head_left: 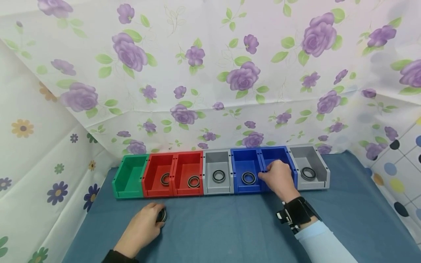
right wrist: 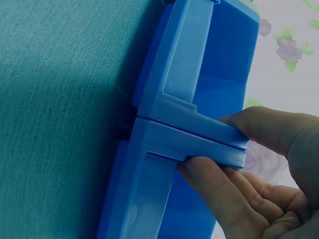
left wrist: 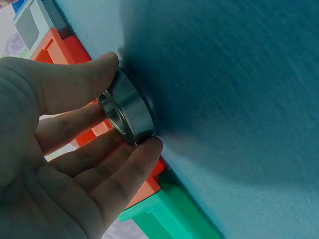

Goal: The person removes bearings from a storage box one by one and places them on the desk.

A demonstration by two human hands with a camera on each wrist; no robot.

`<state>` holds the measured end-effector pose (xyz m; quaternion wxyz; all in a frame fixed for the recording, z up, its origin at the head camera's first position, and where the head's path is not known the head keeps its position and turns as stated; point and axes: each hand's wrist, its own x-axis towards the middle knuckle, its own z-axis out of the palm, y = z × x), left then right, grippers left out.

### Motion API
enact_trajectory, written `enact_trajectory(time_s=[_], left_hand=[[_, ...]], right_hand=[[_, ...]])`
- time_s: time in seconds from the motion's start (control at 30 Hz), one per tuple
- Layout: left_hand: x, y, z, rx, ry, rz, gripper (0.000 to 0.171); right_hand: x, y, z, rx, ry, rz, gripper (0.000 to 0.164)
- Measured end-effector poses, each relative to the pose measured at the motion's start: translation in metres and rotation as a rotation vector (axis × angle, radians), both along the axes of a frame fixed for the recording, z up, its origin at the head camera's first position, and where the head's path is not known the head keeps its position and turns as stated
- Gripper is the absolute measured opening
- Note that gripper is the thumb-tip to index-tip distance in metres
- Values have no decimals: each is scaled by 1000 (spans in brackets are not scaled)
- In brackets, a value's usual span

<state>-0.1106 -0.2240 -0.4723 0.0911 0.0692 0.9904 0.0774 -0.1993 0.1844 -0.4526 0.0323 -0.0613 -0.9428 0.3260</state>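
Note:
My left hand [head_left: 154, 216] rests on the blue cloth near the front and pinches a steel bearing ring [head_left: 162, 216] between thumb and fingers. In the left wrist view the bearing ring [left wrist: 127, 112] stands on edge against the cloth. My right hand [head_left: 277, 177] reaches over the front of the second blue bin [head_left: 283, 154]. Its thumb [right wrist: 259, 124] and fingers [right wrist: 219, 189] pinch the joined walls [right wrist: 199, 134] between the two blue bins. The hand hides much of that bin's floor.
Several bins stand in a row against the floral backdrop: a green bin [head_left: 129, 177], two red, a grey bin [head_left: 217, 160], two blue, and another grey bin [head_left: 309, 160]. Bearing rings lie in both red bins, both grey bins and the first blue bin [head_left: 245, 159].

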Motion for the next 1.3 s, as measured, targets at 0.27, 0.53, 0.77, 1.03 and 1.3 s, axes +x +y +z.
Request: enact_trajectory(time_s=[0.27, 0.53, 0.77, 1.03, 1.3], left_hand=[[-1, -2, -6, -16, -6, 0, 50], [2, -1, -7, -40, -2, -17, 48], [1, -1, -2, -28, -13, -17, 50], [-2, -3, 15, 87, 107, 6, 60], [-13, -7, 33, 226, 319, 6, 78]], right_hand=[[0, 0, -1, 6, -9, -9, 43], [0, 0, 0, -6, -1, -1, 44], [0, 0, 0, -13, -3, -3, 44], [0, -1, -2, -9, -6, -8, 44], [-1, 0, -3, -9, -2, -15, 45]])
